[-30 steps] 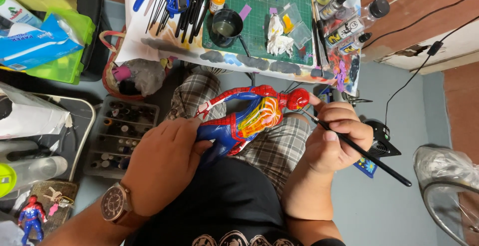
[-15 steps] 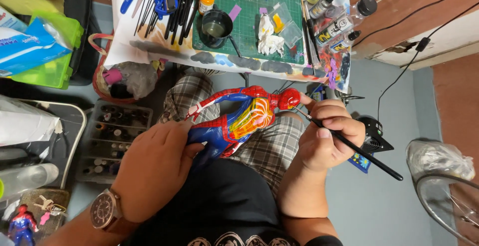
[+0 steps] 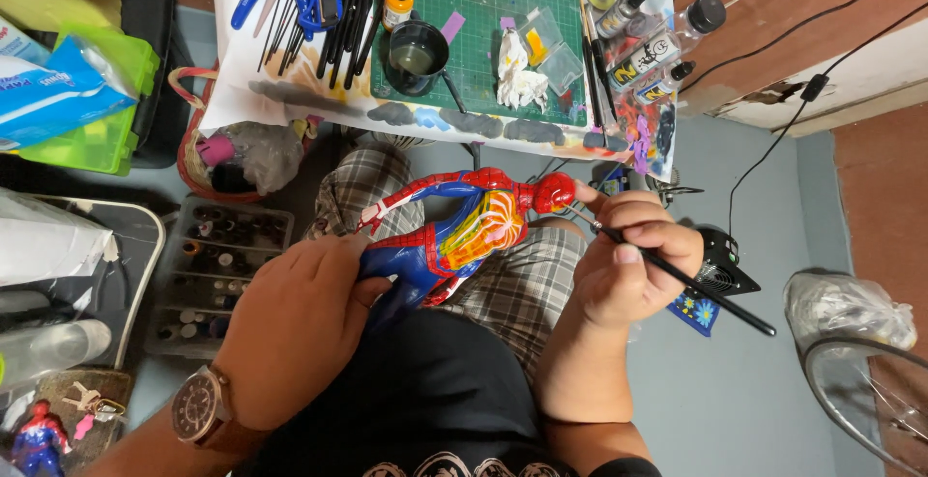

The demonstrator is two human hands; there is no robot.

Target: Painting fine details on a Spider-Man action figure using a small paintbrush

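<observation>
Painting step: left hand point(image 3: 295, 332) grips the figure point(image 3: 454, 235); right hand point(image 3: 628, 260) grips the brush point(image 3: 696, 284) at its head, demanding a steady tip.

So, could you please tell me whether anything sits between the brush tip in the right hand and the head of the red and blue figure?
Nothing visible does. The right hand holds the thin black brush with its tip right at the figure's red head, and the left hand grips the figure's legs, well away from the head.
</observation>
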